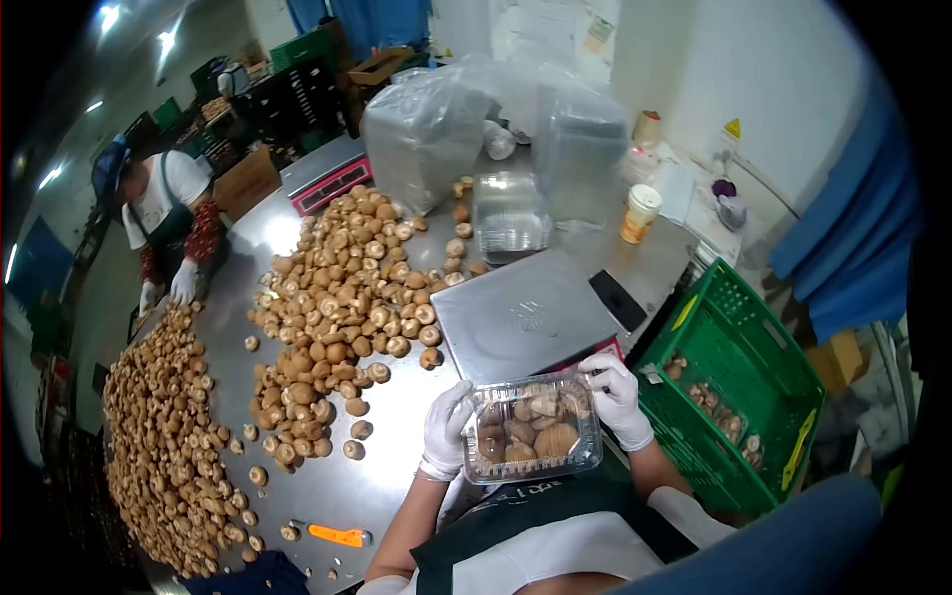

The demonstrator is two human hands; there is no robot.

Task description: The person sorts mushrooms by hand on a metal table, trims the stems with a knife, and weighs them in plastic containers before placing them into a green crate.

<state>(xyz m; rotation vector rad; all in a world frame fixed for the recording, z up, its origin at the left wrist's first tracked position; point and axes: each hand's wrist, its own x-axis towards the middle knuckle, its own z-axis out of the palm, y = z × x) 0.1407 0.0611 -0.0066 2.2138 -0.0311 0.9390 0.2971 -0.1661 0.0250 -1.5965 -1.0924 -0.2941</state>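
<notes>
A clear plastic clamshell box (533, 426) filled with brown mushrooms is held up in front of my apron. My left hand (449, 426), in a white glove, grips its left edge. On the opposite side my right hand (617, 399), gloved too, pinches the upper right corner. Just beyond the box lies a flat metal weighing scale (526, 312) with a red side. Loose mushrooms (337, 288) spread in a big pile on the steel table, left of the scale. Stacked clear plastic boxes (510, 213) stand behind the scale.
A green crate (734, 387) at the right holds packed mushroom boxes. An orange-handled knife (337, 535) lies at the table's near left. Behind the scale are a paper cup (640, 213), a black phone (617, 300) and plastic bags (426, 134). Another person (169, 213) works over a second mushroom pile (169, 436).
</notes>
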